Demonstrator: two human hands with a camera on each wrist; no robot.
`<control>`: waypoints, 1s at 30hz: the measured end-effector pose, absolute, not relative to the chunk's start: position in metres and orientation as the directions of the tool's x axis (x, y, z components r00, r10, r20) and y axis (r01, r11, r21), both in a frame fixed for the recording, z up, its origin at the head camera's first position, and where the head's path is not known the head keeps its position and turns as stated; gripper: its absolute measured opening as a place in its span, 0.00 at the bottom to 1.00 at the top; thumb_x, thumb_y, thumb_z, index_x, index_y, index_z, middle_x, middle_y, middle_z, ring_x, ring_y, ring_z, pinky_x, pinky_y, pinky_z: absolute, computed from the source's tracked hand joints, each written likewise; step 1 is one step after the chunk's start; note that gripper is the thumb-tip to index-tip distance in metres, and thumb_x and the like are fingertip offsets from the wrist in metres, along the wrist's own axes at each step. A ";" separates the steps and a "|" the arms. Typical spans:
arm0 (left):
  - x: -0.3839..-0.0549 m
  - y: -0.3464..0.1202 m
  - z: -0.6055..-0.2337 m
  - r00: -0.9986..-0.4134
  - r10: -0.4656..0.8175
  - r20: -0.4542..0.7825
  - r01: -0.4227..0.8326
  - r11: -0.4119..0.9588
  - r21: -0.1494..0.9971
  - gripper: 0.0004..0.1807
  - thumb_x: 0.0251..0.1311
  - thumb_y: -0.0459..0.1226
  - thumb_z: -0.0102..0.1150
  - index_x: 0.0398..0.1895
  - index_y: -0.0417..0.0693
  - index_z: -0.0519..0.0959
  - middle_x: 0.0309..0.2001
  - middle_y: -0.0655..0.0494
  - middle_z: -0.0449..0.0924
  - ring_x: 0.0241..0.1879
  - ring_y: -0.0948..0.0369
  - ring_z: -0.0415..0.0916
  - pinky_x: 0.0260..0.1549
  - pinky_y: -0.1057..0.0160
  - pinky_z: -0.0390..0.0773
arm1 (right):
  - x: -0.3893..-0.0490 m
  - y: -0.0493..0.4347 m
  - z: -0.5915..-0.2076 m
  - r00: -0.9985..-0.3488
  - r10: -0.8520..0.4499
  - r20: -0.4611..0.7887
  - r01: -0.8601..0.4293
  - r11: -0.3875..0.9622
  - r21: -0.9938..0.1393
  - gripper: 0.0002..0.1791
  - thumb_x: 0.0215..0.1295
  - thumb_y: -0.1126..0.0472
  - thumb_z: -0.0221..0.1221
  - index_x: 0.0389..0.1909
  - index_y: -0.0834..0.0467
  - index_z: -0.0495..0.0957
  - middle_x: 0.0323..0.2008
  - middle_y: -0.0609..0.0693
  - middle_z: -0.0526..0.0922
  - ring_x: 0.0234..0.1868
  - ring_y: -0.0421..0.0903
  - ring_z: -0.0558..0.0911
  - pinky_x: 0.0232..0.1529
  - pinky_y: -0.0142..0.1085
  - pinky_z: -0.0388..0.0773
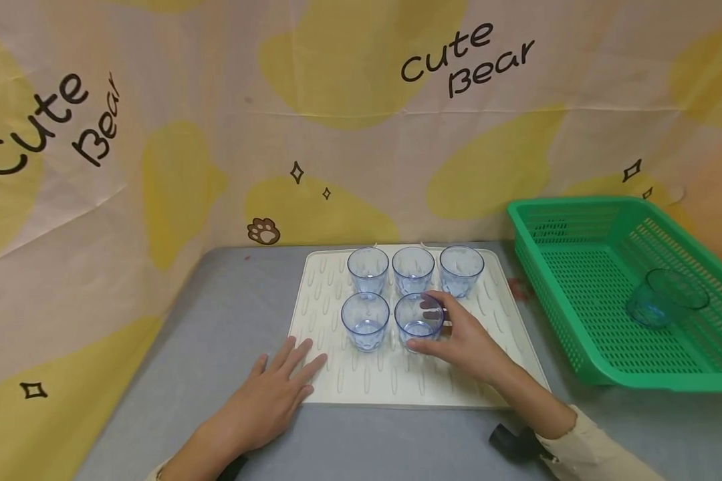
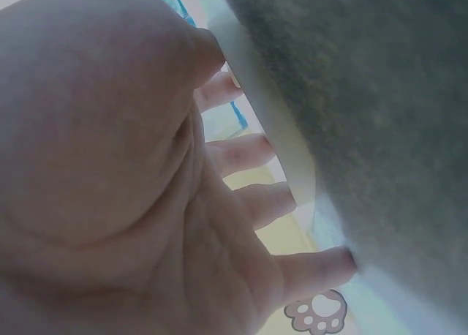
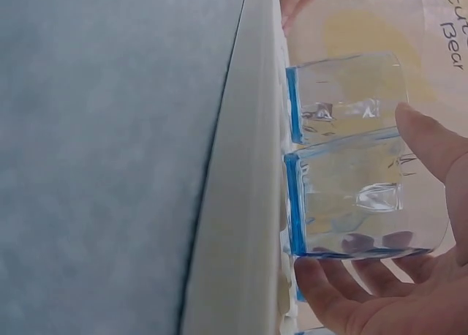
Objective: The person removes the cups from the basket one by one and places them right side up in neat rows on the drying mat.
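Note:
My right hand (image 1: 470, 342) holds a clear blue-tinted glass (image 1: 418, 322), thumb on its near side and fingers round the far right side. This glass (image 3: 358, 203) stands upright on the white ridged drying mat (image 1: 361, 391), its blue base at the mat's surface in the right wrist view. Close to its left is a matching glass (image 1: 366, 324). Behind them, three more form a back row: a left glass (image 1: 368, 270), a middle glass (image 1: 413, 270) and a right glass (image 1: 460, 270). My left hand (image 1: 271, 397) rests with fingers spread at the mat's front left edge.
On the right stands a green plastic basket (image 1: 602, 371), with one tilted glass (image 1: 652, 304) inside. The grey tabletop (image 1: 228, 300) runs up to a patterned cloth backdrop (image 1: 349, 153) at the back and left. A black object (image 1: 514, 442) lies by my right sleeve.

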State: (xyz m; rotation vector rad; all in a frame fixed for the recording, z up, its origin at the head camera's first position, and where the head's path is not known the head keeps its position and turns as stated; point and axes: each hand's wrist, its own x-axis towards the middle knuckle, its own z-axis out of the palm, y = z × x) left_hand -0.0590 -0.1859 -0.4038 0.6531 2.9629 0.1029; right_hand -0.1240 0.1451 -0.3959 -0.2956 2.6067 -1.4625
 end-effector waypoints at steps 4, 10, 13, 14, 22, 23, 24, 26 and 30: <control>-0.059 -0.187 -0.404 -0.901 0.426 -0.087 0.419 0.904 0.086 0.27 0.74 0.47 0.48 0.74 0.62 0.64 0.77 0.52 0.58 0.78 0.44 0.52 0.64 0.31 0.62 | -0.124 0.144 -0.395 -0.970 -0.241 -0.028 -0.103 0.513 -0.852 0.49 0.50 0.44 0.75 0.70 0.53 0.61 0.66 0.56 0.73 0.64 0.58 0.76 0.63 0.53 0.74; -0.060 -0.186 -0.403 -0.899 0.427 -0.094 0.420 0.903 0.089 0.27 0.74 0.47 0.48 0.75 0.62 0.64 0.77 0.52 0.58 0.78 0.45 0.51 0.64 0.31 0.61 | -0.123 0.144 -0.395 -0.970 -0.240 -0.035 -0.097 0.518 -0.850 0.49 0.50 0.44 0.75 0.70 0.52 0.61 0.66 0.56 0.74 0.64 0.59 0.77 0.63 0.53 0.74; -0.060 -0.186 -0.403 -0.900 0.423 -0.102 0.415 0.905 0.090 0.27 0.74 0.47 0.48 0.75 0.62 0.63 0.78 0.52 0.58 0.78 0.45 0.51 0.64 0.31 0.61 | -0.123 0.144 -0.394 -0.969 -0.243 -0.043 -0.092 0.514 -0.853 0.49 0.51 0.45 0.75 0.70 0.52 0.61 0.67 0.56 0.73 0.64 0.60 0.77 0.63 0.53 0.74; -0.060 -0.186 -0.403 -0.901 0.422 -0.104 0.414 0.906 0.090 0.27 0.74 0.47 0.48 0.75 0.63 0.63 0.78 0.52 0.57 0.78 0.45 0.51 0.64 0.31 0.61 | -0.124 0.144 -0.394 -0.968 -0.246 -0.044 -0.093 0.515 -0.852 0.49 0.51 0.45 0.75 0.71 0.52 0.61 0.67 0.56 0.73 0.64 0.60 0.77 0.63 0.53 0.74; -0.060 -0.186 -0.403 -0.900 0.425 -0.099 0.416 0.904 0.100 0.27 0.74 0.46 0.48 0.75 0.62 0.63 0.78 0.52 0.57 0.78 0.45 0.50 0.65 0.31 0.60 | -0.124 0.143 -0.394 -0.968 -0.247 -0.043 -0.097 0.527 -0.844 0.49 0.51 0.49 0.76 0.71 0.52 0.61 0.67 0.57 0.73 0.63 0.62 0.77 0.62 0.53 0.75; -0.060 -0.186 -0.403 -0.900 0.425 -0.098 0.416 0.904 0.099 0.27 0.74 0.46 0.48 0.75 0.62 0.63 0.78 0.52 0.57 0.78 0.45 0.50 0.65 0.31 0.60 | -0.124 0.143 -0.394 -0.968 -0.245 -0.043 -0.097 0.529 -0.843 0.49 0.51 0.49 0.76 0.71 0.52 0.61 0.67 0.57 0.73 0.63 0.62 0.78 0.61 0.52 0.75; -0.060 -0.186 -0.403 -0.900 0.426 -0.096 0.417 0.904 0.099 0.27 0.74 0.46 0.48 0.75 0.62 0.63 0.78 0.52 0.58 0.78 0.45 0.51 0.64 0.31 0.60 | -0.124 0.142 -0.394 -0.968 -0.246 -0.042 -0.098 0.531 -0.842 0.49 0.51 0.50 0.76 0.72 0.52 0.61 0.67 0.57 0.73 0.63 0.62 0.78 0.61 0.52 0.76; -0.060 -0.186 -0.403 -0.899 0.426 -0.096 0.418 0.903 0.098 0.27 0.74 0.46 0.48 0.75 0.62 0.63 0.78 0.52 0.58 0.78 0.45 0.51 0.64 0.31 0.60 | -0.124 0.142 -0.394 -0.968 -0.247 -0.039 -0.102 0.532 -0.841 0.50 0.51 0.51 0.76 0.72 0.53 0.61 0.67 0.58 0.73 0.62 0.62 0.78 0.61 0.52 0.76; -0.060 -0.186 -0.403 -0.899 0.426 -0.097 0.417 0.904 0.097 0.27 0.74 0.47 0.48 0.75 0.62 0.63 0.78 0.52 0.58 0.78 0.45 0.51 0.65 0.31 0.60 | -0.124 0.141 -0.393 -0.967 -0.250 -0.040 -0.103 0.536 -0.838 0.51 0.50 0.53 0.77 0.73 0.54 0.60 0.67 0.59 0.72 0.60 0.62 0.79 0.60 0.51 0.77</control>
